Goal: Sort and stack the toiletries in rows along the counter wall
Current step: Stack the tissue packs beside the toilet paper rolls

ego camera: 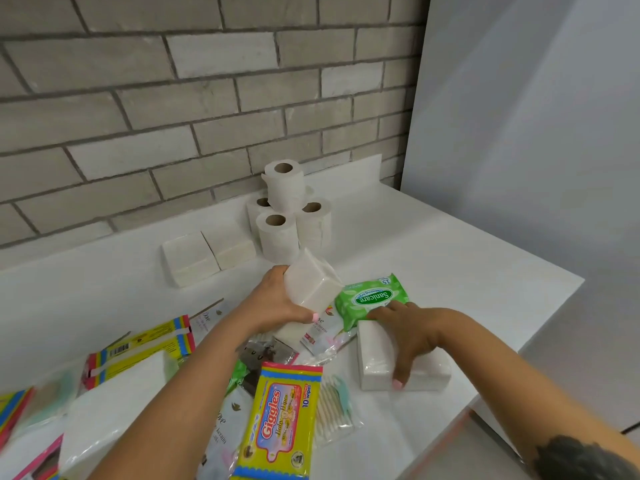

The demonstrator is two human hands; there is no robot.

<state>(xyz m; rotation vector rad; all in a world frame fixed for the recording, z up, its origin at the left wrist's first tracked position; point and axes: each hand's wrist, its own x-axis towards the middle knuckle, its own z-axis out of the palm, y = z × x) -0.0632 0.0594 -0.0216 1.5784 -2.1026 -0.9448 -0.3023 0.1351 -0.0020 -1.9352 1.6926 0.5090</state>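
Head view, tissue pack (313, 284) gripped by left fingers (304, 313)

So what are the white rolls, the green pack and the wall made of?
The rolls look like soft matte tissue paper wound on brown cardboard tubes. The green pack seems to be thin glossy plastic film: it shines and crinkles. The wall looks like rough grey brick with mortar lines, though it could be brick-look tile.

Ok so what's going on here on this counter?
A person is sorting toiletries. The left hand grips a white tissue pack, lifted and tilted; the right hand holds another white pack lying on the counter. Toilet rolls and two tissue packs already stand by the brick wall.
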